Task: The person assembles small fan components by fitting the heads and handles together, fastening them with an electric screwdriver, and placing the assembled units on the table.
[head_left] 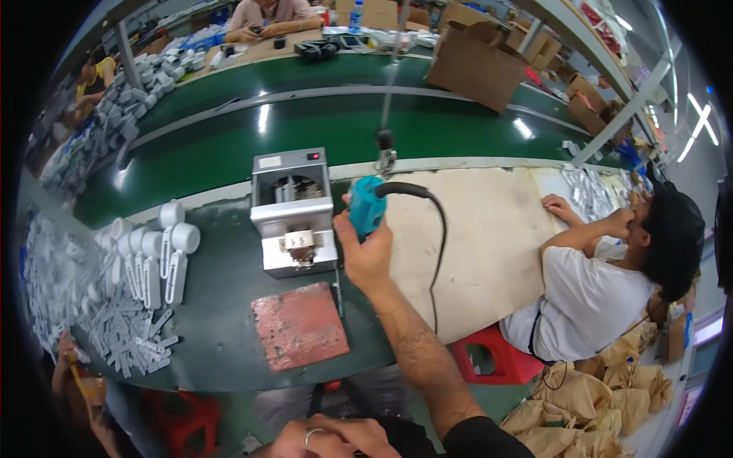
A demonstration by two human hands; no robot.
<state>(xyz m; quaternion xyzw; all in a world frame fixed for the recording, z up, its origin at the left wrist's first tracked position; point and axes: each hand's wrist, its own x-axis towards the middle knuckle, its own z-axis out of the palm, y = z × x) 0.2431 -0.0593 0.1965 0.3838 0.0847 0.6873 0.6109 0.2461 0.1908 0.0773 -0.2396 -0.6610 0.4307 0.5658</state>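
Observation:
My right hand (369,256) is closed round a teal electric screwdriver (368,202), raised beside a silver screw feeder (294,210). A black cable (439,221) curves from the tool down over the bench. Just beyond the tool hangs a metal hook (385,159) on a cord. Low at the front, close to my body, my left hand (336,437) has curled fingers with a ring on one; whatever may be in them is hidden. A worn red square pad (299,326) lies on the dark bench in front of the feeder.
White round-headed parts (179,237) and a pile of flat grey pieces (126,336) cover the bench's left. A green conveyor (305,126) runs behind, with a cardboard box (473,65). On the right a seated person (588,294) leans on the pale board (473,244).

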